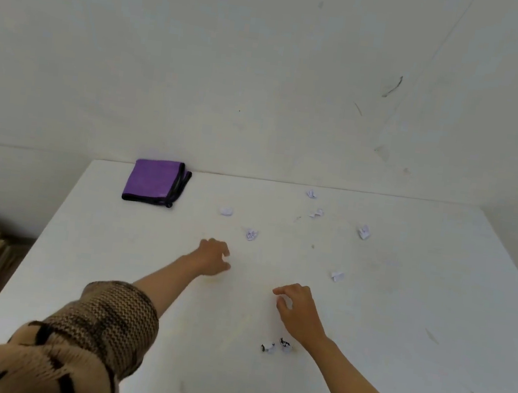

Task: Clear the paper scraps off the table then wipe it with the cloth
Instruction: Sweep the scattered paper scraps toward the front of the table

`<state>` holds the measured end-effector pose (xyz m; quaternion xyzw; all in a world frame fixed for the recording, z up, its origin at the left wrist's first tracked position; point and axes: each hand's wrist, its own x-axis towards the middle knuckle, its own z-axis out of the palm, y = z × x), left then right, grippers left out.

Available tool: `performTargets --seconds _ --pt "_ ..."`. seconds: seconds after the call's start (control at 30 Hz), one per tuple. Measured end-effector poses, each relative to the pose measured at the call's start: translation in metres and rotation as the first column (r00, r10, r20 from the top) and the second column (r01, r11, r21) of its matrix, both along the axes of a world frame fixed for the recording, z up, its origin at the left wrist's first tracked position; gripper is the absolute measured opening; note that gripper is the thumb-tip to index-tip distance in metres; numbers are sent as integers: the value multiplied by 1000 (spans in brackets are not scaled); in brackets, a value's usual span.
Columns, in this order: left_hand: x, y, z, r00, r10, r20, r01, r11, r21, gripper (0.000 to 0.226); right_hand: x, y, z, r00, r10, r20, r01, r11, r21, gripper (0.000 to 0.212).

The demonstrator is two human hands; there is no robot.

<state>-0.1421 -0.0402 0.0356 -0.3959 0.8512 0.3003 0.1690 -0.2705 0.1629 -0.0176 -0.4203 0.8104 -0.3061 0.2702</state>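
White table [396, 344] meets a pale wall ahead of us. Nearest us, far to the right of the purple cloth [155, 182] and well short of it, two crumpled black-marked scraps [285, 345] lie just beside our right wrist. Our right hand [297, 312] has loosely bent fingers, thumb and forefinger apart, holding nothing. Our left hand [212, 257], closer to the cloth, curls its fingers down at the tabletop; we cannot tell whether it holds anything. Beyond it, small crumpled white scraps [251, 234] lie scattered, all right of the cloth. Folded square with dark edging, the cloth sits at the far edge.
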Motion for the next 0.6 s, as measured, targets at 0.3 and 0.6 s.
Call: performTargets --seconds 0.3,0.6 --pt "-17 -76 -6 989 31 -145 -50 990 -134 61 16 -10 -20 983 -116 -145 119 993 12 28" --pt "-20 -99 -37 990 -137 -28 135 989 -62 49 21 -22 -26 928 -333 -164 328 943 -61 33"
